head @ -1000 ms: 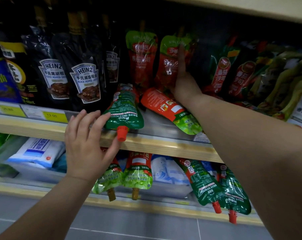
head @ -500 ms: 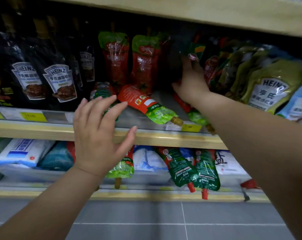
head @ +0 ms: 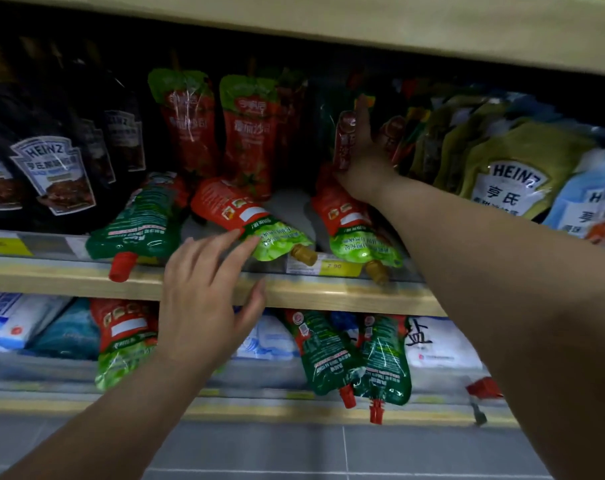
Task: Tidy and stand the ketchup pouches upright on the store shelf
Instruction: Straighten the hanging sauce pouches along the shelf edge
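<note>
On shelf [head: 328, 296]: three toppled pouches [head: 256, 220], two upright [head: 249, 133].

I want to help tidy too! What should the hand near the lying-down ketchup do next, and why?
Probably the left hand should close on the fallen red and green pouch and tip it up. Its fingertips are already at the pouch, which lies flat with its cap pointing off the shelf edge, while two upright pouches stand behind it. The right hand is busy steadying another pouch.
</note>
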Demonstrator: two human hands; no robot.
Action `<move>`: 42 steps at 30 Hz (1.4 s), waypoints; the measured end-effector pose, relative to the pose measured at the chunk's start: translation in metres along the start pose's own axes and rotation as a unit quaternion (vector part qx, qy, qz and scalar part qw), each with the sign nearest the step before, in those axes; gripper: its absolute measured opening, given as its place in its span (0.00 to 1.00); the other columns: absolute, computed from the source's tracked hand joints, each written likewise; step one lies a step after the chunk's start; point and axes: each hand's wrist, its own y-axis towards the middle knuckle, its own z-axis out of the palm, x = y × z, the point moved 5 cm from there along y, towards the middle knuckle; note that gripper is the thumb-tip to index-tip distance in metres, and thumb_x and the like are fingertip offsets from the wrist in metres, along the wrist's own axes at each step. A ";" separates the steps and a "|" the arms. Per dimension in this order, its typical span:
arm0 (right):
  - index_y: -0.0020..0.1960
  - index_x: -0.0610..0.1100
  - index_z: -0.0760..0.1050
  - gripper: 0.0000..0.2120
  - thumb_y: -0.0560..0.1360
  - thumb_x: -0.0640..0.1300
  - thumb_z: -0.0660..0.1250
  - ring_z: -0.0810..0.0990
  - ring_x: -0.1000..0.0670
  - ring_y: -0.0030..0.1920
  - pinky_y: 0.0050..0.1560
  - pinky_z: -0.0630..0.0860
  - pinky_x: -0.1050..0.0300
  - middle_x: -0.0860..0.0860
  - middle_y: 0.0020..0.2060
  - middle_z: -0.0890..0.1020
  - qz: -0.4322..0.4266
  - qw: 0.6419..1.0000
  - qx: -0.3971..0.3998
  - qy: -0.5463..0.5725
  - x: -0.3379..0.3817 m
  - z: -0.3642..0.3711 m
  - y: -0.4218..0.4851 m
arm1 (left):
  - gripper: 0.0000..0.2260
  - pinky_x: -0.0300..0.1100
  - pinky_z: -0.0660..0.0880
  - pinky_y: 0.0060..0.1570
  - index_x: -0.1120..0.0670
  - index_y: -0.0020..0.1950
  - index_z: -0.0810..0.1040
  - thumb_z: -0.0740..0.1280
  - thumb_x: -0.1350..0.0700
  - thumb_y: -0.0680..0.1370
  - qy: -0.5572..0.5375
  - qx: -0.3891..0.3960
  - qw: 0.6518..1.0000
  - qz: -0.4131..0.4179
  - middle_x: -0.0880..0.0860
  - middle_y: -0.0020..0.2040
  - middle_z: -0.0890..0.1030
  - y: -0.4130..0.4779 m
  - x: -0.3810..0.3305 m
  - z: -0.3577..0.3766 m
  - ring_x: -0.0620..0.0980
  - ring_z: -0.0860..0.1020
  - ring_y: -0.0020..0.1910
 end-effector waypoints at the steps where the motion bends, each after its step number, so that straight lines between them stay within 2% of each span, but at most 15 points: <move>1: 0.73 0.56 0.28 0.50 0.73 0.45 0.68 0.73 0.37 0.64 0.64 0.71 0.47 0.37 0.74 0.59 0.003 1.000 0.000 0.005 0.000 0.001 0.002 | 0.20 0.58 0.65 0.66 0.56 0.65 0.75 0.65 0.49 0.76 0.006 -0.004 1.000 0.002 0.58 0.61 0.78 -0.001 0.000 0.001 0.61 0.75 0.59; 8: 0.73 0.57 0.29 0.53 0.72 0.43 0.70 0.74 0.36 0.61 0.62 0.72 0.44 0.36 0.65 0.71 0.024 1.000 -0.009 0.009 -0.004 0.007 0.012 | 0.20 0.57 0.64 0.68 0.55 0.65 0.77 0.67 0.49 0.75 0.011 -0.024 1.000 0.014 0.57 0.57 0.79 -0.003 0.002 0.005 0.59 0.75 0.58; 12: 0.73 0.60 0.31 0.52 0.73 0.42 0.71 0.71 0.36 0.63 0.64 0.70 0.45 0.35 0.67 0.67 0.018 0.999 -0.022 0.015 0.002 0.011 0.014 | 0.20 0.57 0.63 0.69 0.55 0.65 0.76 0.66 0.48 0.76 0.005 -0.026 1.000 0.016 0.56 0.58 0.79 -0.004 0.003 0.006 0.58 0.74 0.59; 16: 0.72 0.61 0.32 0.49 0.74 0.32 0.64 0.73 0.37 0.62 0.62 0.71 0.48 0.34 0.70 0.63 0.006 1.000 -0.019 0.000 0.014 0.022 0.019 | 0.20 0.56 0.63 0.69 0.54 0.66 0.76 0.66 0.48 0.76 0.005 -0.030 0.999 0.020 0.56 0.57 0.79 -0.004 0.005 0.006 0.58 0.74 0.59; 19: 0.73 0.62 0.33 0.48 0.74 0.32 0.63 0.74 0.39 0.62 0.62 0.72 0.48 0.37 0.69 0.67 0.004 1.000 -0.006 0.007 0.014 0.031 0.024 | 0.20 0.56 0.63 0.69 0.55 0.65 0.76 0.66 0.48 0.76 0.002 -0.032 0.999 0.020 0.57 0.57 0.79 -0.005 0.004 0.007 0.58 0.74 0.59; 23: 0.74 0.62 0.38 0.48 0.73 0.33 0.66 0.79 0.46 0.53 0.51 0.74 0.58 0.44 0.60 0.77 -0.005 0.998 -0.046 0.043 0.011 0.030 0.031 | 0.19 0.58 0.65 0.67 0.55 0.65 0.77 0.66 0.48 0.76 -0.002 -0.029 0.999 0.017 0.57 0.57 0.80 -0.004 0.004 0.006 0.59 0.75 0.59; 27: 0.73 0.65 0.40 0.48 0.72 0.30 0.65 0.80 0.50 0.48 0.48 0.75 0.61 0.49 0.58 0.79 -0.005 0.994 -0.066 0.085 0.011 0.031 0.035 | 0.19 0.57 0.64 0.68 0.55 0.65 0.77 0.66 0.48 0.76 -0.004 -0.032 0.999 0.016 0.56 0.57 0.80 -0.004 0.006 0.006 0.59 0.75 0.59; 29: 0.73 0.65 0.42 0.47 0.72 0.32 0.66 0.80 0.50 0.54 0.50 0.74 0.65 0.51 0.61 0.78 -0.016 0.991 -0.064 0.115 0.011 0.032 0.034 | 0.19 0.58 0.64 0.68 0.55 0.65 0.77 0.66 0.48 0.76 -0.003 -0.038 0.999 0.018 0.57 0.57 0.80 -0.005 0.007 0.007 0.59 0.75 0.59; 31: 0.74 0.64 0.44 0.45 0.72 0.36 0.68 0.76 0.53 0.60 0.49 0.68 0.76 0.54 0.65 0.75 -0.031 0.988 -0.053 0.145 0.011 0.032 0.032 | 0.19 0.58 0.64 0.68 0.54 0.65 0.77 0.66 0.49 0.76 -0.002 -0.043 0.999 0.020 0.57 0.57 0.80 -0.006 0.007 0.009 0.58 0.74 0.60; 33: 0.74 0.63 0.43 0.45 0.72 0.40 0.69 0.75 0.55 0.61 0.46 0.64 0.79 0.55 0.66 0.74 -0.046 0.986 -0.041 0.155 0.013 0.033 0.029 | 0.19 0.58 0.64 0.68 0.54 0.65 0.77 0.66 0.49 0.76 0.000 -0.047 0.999 0.019 0.57 0.57 0.80 -0.007 0.008 0.010 0.59 0.74 0.60; 35: 0.74 0.63 0.42 0.45 0.73 0.41 0.69 0.76 0.54 0.61 0.51 0.67 0.73 0.54 0.66 0.75 -0.052 0.988 -0.028 0.141 0.016 0.035 0.027 | 0.19 0.58 0.63 0.68 0.55 0.65 0.77 0.66 0.49 0.76 -0.001 -0.047 0.999 0.019 0.57 0.57 0.80 -0.008 0.008 0.011 0.59 0.74 0.60; 37: 0.73 0.63 0.39 0.45 0.74 0.40 0.68 0.78 0.50 0.59 0.56 0.73 0.62 0.51 0.65 0.76 -0.054 0.993 -0.012 0.108 0.020 0.036 0.025 | 0.19 0.58 0.63 0.69 0.55 0.65 0.77 0.65 0.49 0.76 -0.002 -0.045 0.999 0.022 0.57 0.57 0.80 -0.007 0.008 0.011 0.59 0.74 0.60; 39: 0.73 0.62 0.37 0.45 0.75 0.40 0.66 0.79 0.47 0.56 0.57 0.76 0.52 0.47 0.63 0.77 -0.052 0.996 0.015 0.071 0.024 0.037 0.021 | 0.19 0.58 0.63 0.68 0.55 0.65 0.77 0.66 0.49 0.76 0.001 -0.044 0.999 0.024 0.58 0.57 0.80 -0.007 0.009 0.012 0.60 0.74 0.60; 41: 0.75 0.59 0.40 0.43 0.74 0.42 0.67 0.79 0.44 0.56 0.56 0.76 0.49 0.44 0.62 0.77 -0.058 0.998 0.019 0.035 0.026 0.032 0.012 | 0.19 0.59 0.64 0.68 0.55 0.65 0.77 0.66 0.49 0.76 0.006 -0.047 0.999 0.024 0.58 0.57 0.80 -0.007 0.009 0.012 0.61 0.74 0.60; 42: 0.76 0.57 0.44 0.41 0.74 0.44 0.67 0.77 0.42 0.58 0.57 0.75 0.48 0.43 0.63 0.76 -0.064 0.998 -0.008 0.007 0.025 0.024 0.005 | 0.19 0.59 0.63 0.68 0.55 0.65 0.76 0.66 0.49 0.76 0.008 -0.049 0.998 0.024 0.58 0.57 0.79 -0.007 0.008 0.012 0.61 0.74 0.60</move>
